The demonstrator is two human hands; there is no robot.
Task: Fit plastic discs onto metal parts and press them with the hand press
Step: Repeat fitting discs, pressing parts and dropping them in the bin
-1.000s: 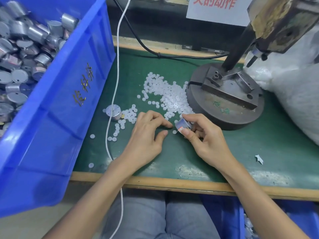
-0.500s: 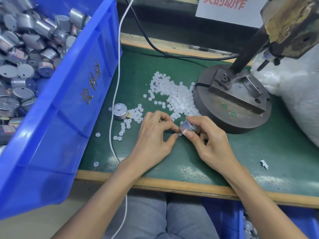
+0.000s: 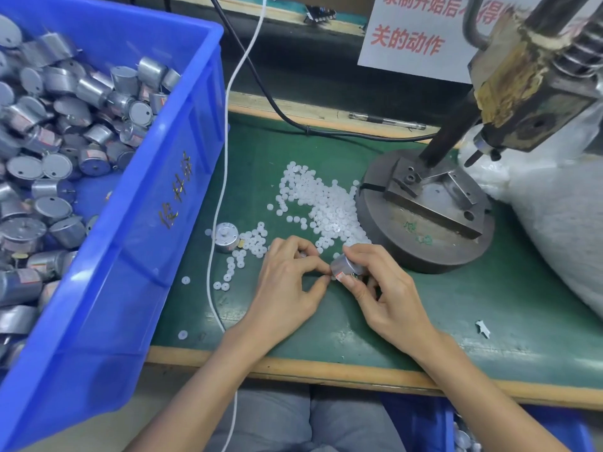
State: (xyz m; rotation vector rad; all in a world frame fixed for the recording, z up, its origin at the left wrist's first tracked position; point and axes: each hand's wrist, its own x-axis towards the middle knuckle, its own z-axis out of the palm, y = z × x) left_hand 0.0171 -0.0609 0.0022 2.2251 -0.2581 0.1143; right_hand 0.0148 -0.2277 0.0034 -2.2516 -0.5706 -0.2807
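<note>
Metal part gripped by right hand, left hand pinching at it, grasp unclear, one second part beside discs

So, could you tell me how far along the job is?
Done: nothing I can confirm; the press base sits bare. In hand: the right hand holds a metal part, the left hand pinches at its end. Left: pressing it, plus the full blue crate.

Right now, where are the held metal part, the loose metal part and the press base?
held metal part (image 3: 342, 263), head view, curved silver side.
loose metal part (image 3: 227, 233), head view, flat top face.
press base (image 3: 424, 261), head view, front wall.
</note>
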